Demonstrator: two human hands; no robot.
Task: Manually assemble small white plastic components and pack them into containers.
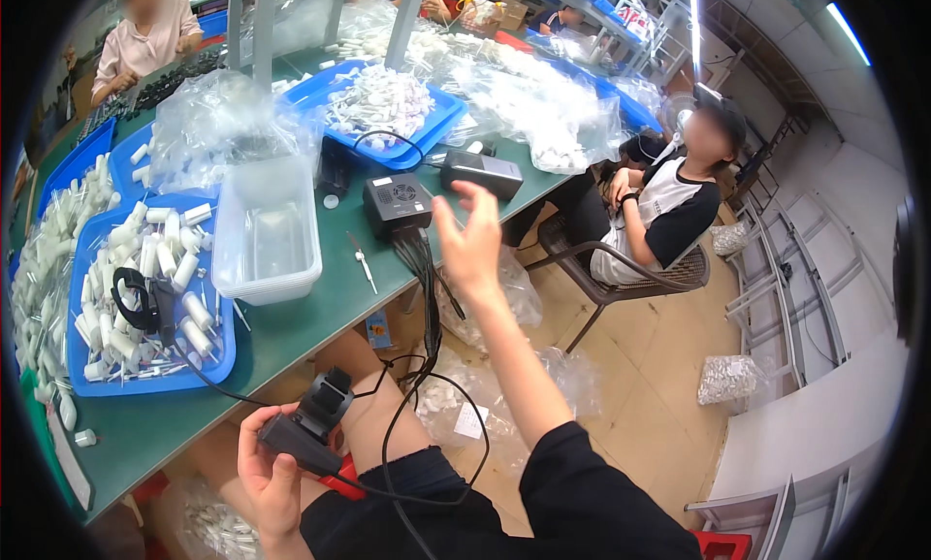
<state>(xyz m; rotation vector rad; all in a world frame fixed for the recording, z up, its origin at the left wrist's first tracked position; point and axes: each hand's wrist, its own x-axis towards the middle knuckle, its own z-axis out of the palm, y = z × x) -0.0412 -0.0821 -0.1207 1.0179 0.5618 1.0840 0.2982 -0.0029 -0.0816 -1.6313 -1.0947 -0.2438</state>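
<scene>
In my left hand (268, 471), low in front of me, is a black strap-on device (308, 432) with a curved band and a cable. My fingers and thumb are wrapped round its body. My right hand (471, 238) is raised at the table edge with fingers apart and nothing in it. It is nearest to a black vented box (397, 203) on the table, from which a bundle of black cables (419, 269) hangs down to my lap. Beside that box lies a dark rectangular unit (482, 175). A second black strapped device (145, 306) rests on the white parts in the blue tray (229, 352).
Stacked clear plastic tubs (269, 240) stand beside the tray. A thin white-and-metal piece (363, 261) lies on the green table (320, 318). Another blue tray (441, 124) holds small white parts. A person (669, 192) sits on a brown chair (635, 274); bags lie on the floor.
</scene>
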